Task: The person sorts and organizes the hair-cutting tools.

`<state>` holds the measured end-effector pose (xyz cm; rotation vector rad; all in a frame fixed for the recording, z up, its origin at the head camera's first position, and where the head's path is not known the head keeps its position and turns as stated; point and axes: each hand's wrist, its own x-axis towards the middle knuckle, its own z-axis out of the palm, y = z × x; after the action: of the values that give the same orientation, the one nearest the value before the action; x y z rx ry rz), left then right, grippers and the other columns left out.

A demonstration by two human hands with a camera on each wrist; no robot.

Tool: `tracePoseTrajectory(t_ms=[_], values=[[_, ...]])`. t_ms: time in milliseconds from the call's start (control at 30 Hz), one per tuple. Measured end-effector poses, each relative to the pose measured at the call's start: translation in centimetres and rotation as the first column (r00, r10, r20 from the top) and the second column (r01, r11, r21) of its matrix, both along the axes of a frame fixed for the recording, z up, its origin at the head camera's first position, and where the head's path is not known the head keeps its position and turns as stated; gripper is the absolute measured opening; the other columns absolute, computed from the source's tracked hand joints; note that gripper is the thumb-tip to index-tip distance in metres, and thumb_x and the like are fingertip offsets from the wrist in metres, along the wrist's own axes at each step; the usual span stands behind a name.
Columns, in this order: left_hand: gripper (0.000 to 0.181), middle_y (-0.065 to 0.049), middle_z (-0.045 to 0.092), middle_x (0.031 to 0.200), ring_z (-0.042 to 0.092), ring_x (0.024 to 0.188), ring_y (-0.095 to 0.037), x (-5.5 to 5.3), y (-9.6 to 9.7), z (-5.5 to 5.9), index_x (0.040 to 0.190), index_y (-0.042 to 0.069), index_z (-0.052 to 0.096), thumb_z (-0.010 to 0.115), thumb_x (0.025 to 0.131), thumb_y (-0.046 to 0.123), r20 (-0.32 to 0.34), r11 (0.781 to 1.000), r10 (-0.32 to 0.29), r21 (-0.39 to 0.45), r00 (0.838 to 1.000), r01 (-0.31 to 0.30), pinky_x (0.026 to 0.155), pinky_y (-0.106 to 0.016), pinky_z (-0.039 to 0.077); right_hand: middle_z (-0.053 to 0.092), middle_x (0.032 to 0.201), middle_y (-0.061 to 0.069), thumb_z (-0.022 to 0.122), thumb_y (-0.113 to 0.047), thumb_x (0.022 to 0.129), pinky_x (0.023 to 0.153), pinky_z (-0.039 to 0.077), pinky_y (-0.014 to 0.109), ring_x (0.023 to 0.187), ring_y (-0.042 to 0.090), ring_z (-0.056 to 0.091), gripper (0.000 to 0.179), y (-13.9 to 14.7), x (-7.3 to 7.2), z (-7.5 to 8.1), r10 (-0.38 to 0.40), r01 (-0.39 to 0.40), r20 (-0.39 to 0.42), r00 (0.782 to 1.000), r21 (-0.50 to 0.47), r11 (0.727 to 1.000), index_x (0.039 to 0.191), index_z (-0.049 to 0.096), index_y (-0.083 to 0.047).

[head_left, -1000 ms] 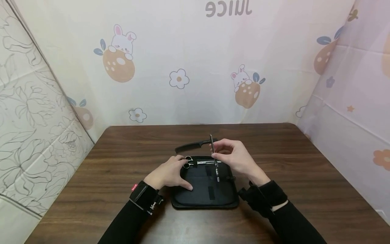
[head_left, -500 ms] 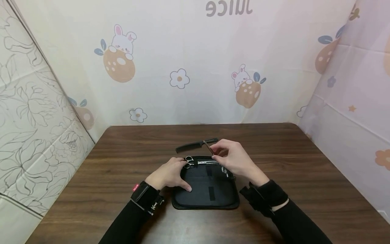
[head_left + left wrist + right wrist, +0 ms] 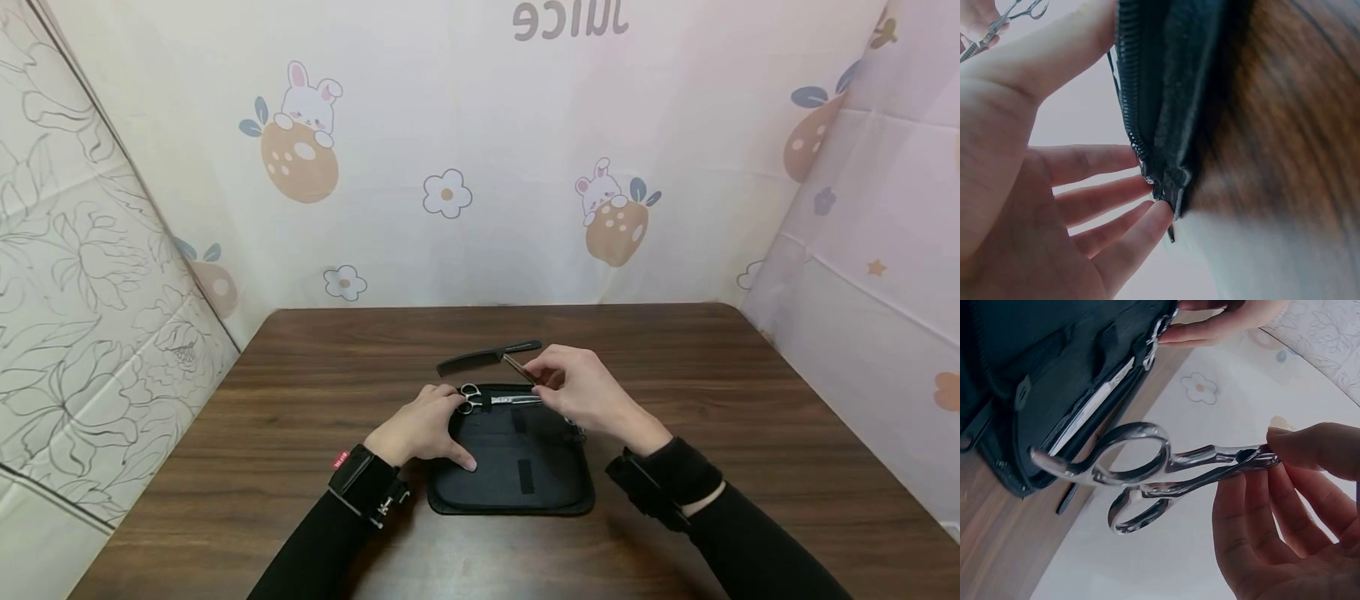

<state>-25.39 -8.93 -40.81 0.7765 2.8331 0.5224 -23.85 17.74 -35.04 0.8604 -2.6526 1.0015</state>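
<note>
A black zip case (image 3: 487, 467) lies spread on the table. My left hand (image 3: 423, 425) rests on its left side, thumb across the inner face. In the left wrist view, its mostly straight fingertips touch the case's zippered edge (image 3: 1129, 81). One pair of hair scissors (image 3: 510, 400) is tucked along the top of the case, finger rings at the left. Above the case's top right corner, my right hand (image 3: 573, 387) pinches a second pair of hair scissors (image 3: 1191, 472) by the blades. Its shiny finger rings point away from that hand. Most of its blades are hidden by my fingers.
A black comb (image 3: 480, 358) lies on the wooden table (image 3: 300, 400) just behind the case. Printed cloth (image 3: 450, 258) hangs along the table's back and right side. A panel with flower drawings (image 3: 97, 275) stands at the left.
My right hand has turned its scissors from nearly upright to a slant, the tip now toward the upper left. The left hand has kept its place on the case.
</note>
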Motion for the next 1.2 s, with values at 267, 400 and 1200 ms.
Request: tracePoseTrajectory(t_ms=[267,400,1200], values=[[0.099,-0.010,0.052,0.137,0.044,0.128,-0.031,0.1,0.1,0.3,0.143,0.002,0.055,0.094,0.065,0.051,0.009,1.000,0.017,0.009,1.000,-0.017,0.104,-0.045,0.045,0.065,0.098,0.001,0.071,0.007,0.089,0.075,0.053,0.033,0.085,0.014,0.061,0.024,0.3,-0.5,-0.1,0.013,-0.017,0.040,0.999,0.100,0.995,0.111,0.074,-0.003],[0.100,-0.010,0.053,0.135,0.044,0.127,-0.030,0.1,0.1,0.3,0.143,0.002,0.056,0.095,0.064,0.050,0.007,1.000,0.025,0.014,1.000,-0.025,0.103,-0.045,0.045,0.065,0.097,0.000,0.070,0.006,0.089,0.074,0.052,0.032,0.084,0.013,0.059,0.022,0.4,-0.6,-0.3,0.014,-0.021,0.052,0.999,0.141,0.990,0.109,0.074,-0.004],[0.100,-0.009,0.052,0.135,0.047,0.124,-0.029,0.1,0.1,0.1,0.143,0.004,0.055,0.095,0.064,0.051,0.004,0.999,0.040,0.002,0.999,-0.040,0.101,-0.046,0.047,0.064,0.096,0.003,0.068,0.008,0.089,0.070,0.050,0.030,0.079,0.014,0.058,0.022,1.2,-1.0,-1.1,0.037,-0.060,0.076,0.996,0.327,0.943,0.108,0.075,-0.001]])
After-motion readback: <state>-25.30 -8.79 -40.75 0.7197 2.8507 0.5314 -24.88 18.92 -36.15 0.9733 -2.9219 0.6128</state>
